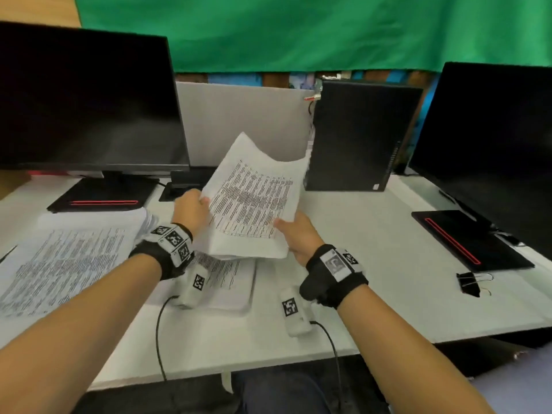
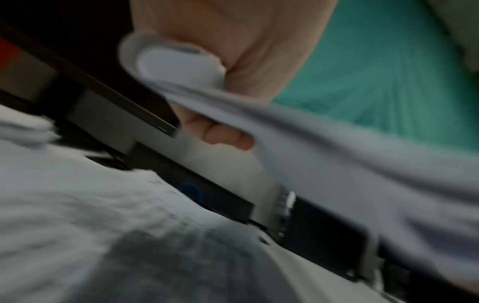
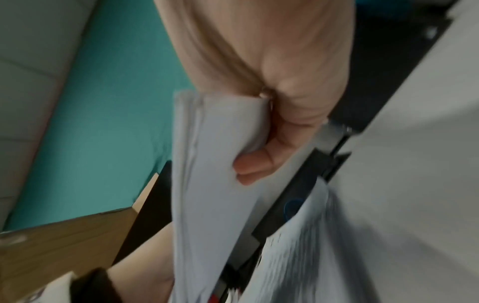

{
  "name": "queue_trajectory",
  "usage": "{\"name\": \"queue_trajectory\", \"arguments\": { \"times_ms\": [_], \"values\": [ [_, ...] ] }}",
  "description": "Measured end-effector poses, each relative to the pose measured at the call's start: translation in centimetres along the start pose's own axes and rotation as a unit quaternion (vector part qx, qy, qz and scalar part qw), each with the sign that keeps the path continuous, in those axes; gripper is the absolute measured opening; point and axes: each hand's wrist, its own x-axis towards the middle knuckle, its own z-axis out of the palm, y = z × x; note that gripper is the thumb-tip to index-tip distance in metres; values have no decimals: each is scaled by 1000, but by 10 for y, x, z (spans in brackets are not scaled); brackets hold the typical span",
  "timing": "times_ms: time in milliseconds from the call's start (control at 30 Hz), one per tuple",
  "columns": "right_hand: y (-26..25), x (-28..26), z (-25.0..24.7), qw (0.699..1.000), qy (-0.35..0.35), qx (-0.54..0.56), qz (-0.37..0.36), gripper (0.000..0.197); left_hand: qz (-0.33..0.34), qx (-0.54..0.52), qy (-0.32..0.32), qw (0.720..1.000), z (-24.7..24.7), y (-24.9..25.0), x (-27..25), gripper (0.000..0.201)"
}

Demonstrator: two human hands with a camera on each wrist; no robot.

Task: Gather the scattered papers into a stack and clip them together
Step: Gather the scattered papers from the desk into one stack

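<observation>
Papers (image 1: 254, 201) hang in the air over the desk (image 1: 373, 264), a printed sheaf pinched on 2 sides: the left hand (image 1: 191, 209) nips its left edge with the thumb on top and fingers (image 2: 225, 137) curled beneath, and the right hand (image 1: 297, 234) clamps the near right corner the same way, fingers (image 3: 256, 166) wrapped under the sheets. Between the 2 grips the sheaf sags and its far corner curls up, so the pages look loose and uneven at the edges; a slack pinch could let inner sheets slide out and scatter again. Directly beneath the sheaf lies another pile of papers (image 1: 233, 282) on the desk, and left of the sheaf a wider spread of printed sheets (image 1: 65, 264) fans toward the desk's edge; setting the sheaf down crooked would likely skew both piles, and a passing forearm could sweep the spread off. Well to the right of the sheaf a black binder clip (image 1: 469, 282) waits untouched, so clipping probably remains ahead, and unsquared edges would leave some pages outside its bite.
</observation>
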Motion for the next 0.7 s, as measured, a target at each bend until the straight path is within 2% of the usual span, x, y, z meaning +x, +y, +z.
{"name": "queue_trajectory", "arguments": {
  "times_ms": [133,167,267,333,367,400,467,567,633,700],
  "values": [
    [26,4,45,993,-58,-72,68,36,-83,91,-55,991,-23,-49,-1,32],
    [32,3,52,987,-76,-111,84,43,-91,111,-73,987,-24,-54,-8,32],
    [54,13,61,972,-67,-181,132,89,-76,266,-127,952,-22,-73,-16,32],
    [63,24,60,975,-37,-162,147,107,-114,184,-93,972,-16,-81,-14,41],
    [63,29,59,978,-32,-142,150,110,-121,143,-69,980,-14,-82,-14,49],
    [59,29,59,981,-31,-111,154,112,-141,119,-75,980,-14,-80,-14,56],
    [58,33,55,986,-21,-46,158,108,-159,70,-97,980,-18,-76,-19,54],
    [40,13,44,986,-25,-33,162,74,-113,-6,-139,984,-20,-78,-28,35],
    [32,3,34,987,-47,2,157,50,-69,-101,-120,985,-26,-76,-39,25],
    [25,-1,24,989,-84,52,106,46,-13,-190,-75,979,-32,-66,-50,22]
  ]
}}
